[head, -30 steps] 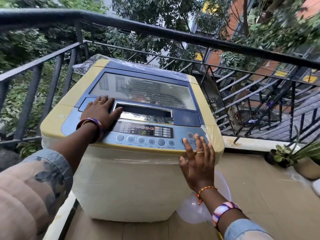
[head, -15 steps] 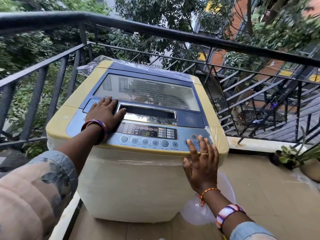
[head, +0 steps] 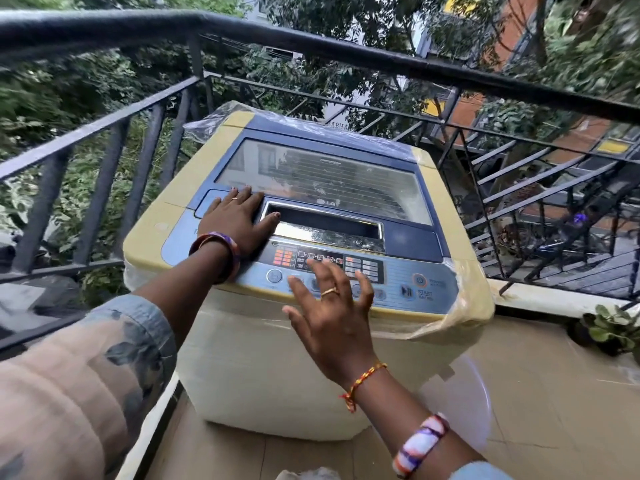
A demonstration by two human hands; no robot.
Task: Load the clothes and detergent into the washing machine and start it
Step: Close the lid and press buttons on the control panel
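A yellow and blue top-loading washing machine [head: 446, 237] stands on a balcony, partly wrapped in clear plastic, with its glass lid [head: 322, 178] closed. My left hand [head: 235, 216] rests flat on the lid's front left corner, fingers straight. My right hand [head: 329, 306] hovers with fingers spread over the middle of the control panel [head: 391, 275], near the row of round buttons. The panel's display is lit with orange marks. The start button [head: 406, 291] lies to the right of my right hand. No clothes or detergent show.
A black metal railing [head: 311, 53] runs behind and left of the machine. A potted plant [head: 609, 327] sits on the tiled floor at right. A clear plastic basin [head: 464, 400] shows beside the machine's lower right side.
My right hand has moved left from the panel's right end, by the start button, to over the middle buttons. More orange lights show on the display. My left hand has stayed put.
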